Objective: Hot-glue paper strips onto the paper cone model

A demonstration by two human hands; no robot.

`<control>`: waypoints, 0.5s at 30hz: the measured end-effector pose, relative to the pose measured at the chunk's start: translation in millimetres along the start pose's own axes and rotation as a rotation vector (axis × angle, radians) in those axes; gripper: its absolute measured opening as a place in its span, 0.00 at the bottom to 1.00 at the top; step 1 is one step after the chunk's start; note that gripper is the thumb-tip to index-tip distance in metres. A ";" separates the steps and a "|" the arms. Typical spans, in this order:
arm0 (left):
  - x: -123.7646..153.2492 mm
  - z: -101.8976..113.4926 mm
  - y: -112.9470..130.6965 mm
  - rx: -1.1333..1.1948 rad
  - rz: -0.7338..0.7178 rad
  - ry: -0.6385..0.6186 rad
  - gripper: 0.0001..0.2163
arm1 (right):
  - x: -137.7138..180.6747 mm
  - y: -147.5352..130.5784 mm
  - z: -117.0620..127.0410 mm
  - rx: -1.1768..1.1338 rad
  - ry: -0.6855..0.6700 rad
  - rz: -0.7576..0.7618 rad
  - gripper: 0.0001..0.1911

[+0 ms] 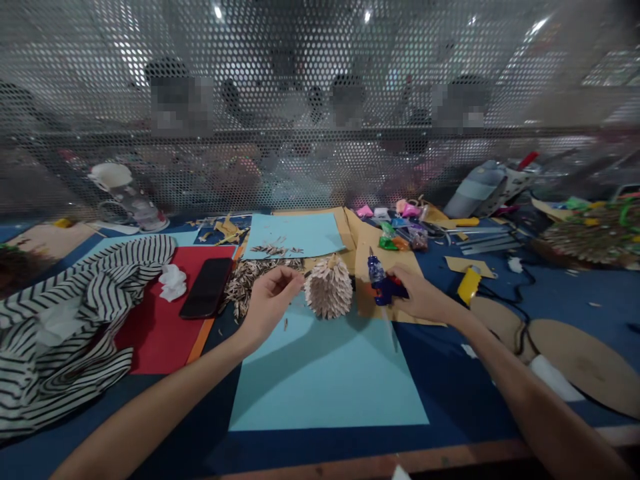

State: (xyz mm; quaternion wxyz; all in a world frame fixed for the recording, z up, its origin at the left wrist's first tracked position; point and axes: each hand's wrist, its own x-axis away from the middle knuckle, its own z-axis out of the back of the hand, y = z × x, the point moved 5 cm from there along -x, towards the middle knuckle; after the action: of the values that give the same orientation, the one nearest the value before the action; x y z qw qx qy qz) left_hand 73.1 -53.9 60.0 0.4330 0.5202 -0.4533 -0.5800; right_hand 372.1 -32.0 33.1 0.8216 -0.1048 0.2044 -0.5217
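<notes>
A small rounded cone (pixel 329 288) covered in overlapping pale, seed-like flakes stands upright on a light blue sheet (pixel 325 380). Just left of it is my left hand (pixel 273 300), thumb and fingertips pinched together at the cone's side. Whatever lies in that pinch is too small to make out. On the other side, my right hand (pixel 417 293) is wrapped round the handle of a dark blue glue gun (pixel 383 283). Its nozzle points up and away, and a clear glue stick hangs from its rear. Loose flakes are heaped in a pile (pixel 240 287) behind my left hand.
Left lie a black phone (pixel 206 288), a red sheet (pixel 155 333), crumpled tissue (pixel 173 283) and striped cloth (pixel 85 320). Right are a yellow cutter (pixel 469 285), cardboard discs (pixel 590 360) and a black cord. Colourful packets (pixel 400 230) sit behind, before a perforated metal screen (pixel 300 167).
</notes>
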 end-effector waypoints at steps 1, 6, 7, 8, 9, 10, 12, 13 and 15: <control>-0.3 -0.3 -0.5 -0.001 0.002 -0.002 0.10 | 0.0 4.7 -2.3 0.023 -0.033 0.001 0.16; -1.1 -0.9 0.5 -0.003 0.013 0.004 0.10 | 1.7 18.3 -14.3 0.147 -0.141 -0.025 0.17; -1.2 -0.9 1.1 -0.006 0.013 0.005 0.10 | 2.4 19.4 -15.5 0.186 -0.156 -0.034 0.17; -1.3 -0.9 1.7 -0.006 0.011 0.006 0.10 | 3.0 19.9 -15.7 0.230 -0.160 -0.046 0.17; -1.4 -0.8 2.1 -0.002 0.008 0.006 0.09 | 3.3 19.4 -14.3 0.273 -0.146 -0.064 0.17; -1.6 -0.8 2.2 0.006 0.002 0.006 0.09 | 3.0 17.4 -11.8 0.306 -0.115 -0.082 0.17; -2.0 -0.6 1.6 0.030 -0.013 0.006 0.08 | 1.2 7.4 -5.6 0.301 -0.016 -0.099 0.16; -2.3 -0.4 1.0 0.037 -0.020 0.006 0.08 | -0.1 -0.9 -3.8 0.251 0.033 -0.087 0.16; -2.6 -0.4 -0.3 0.037 -0.027 0.006 0.08 | -2.5 -21.2 -5.8 0.057 0.105 -0.025 0.16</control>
State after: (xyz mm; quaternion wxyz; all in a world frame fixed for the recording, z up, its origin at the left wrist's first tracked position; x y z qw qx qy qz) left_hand 73.7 -51.3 60.3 0.4168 0.5360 -0.4555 -0.5758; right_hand 351.3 -38.7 36.6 0.8058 -0.0562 0.2311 -0.5424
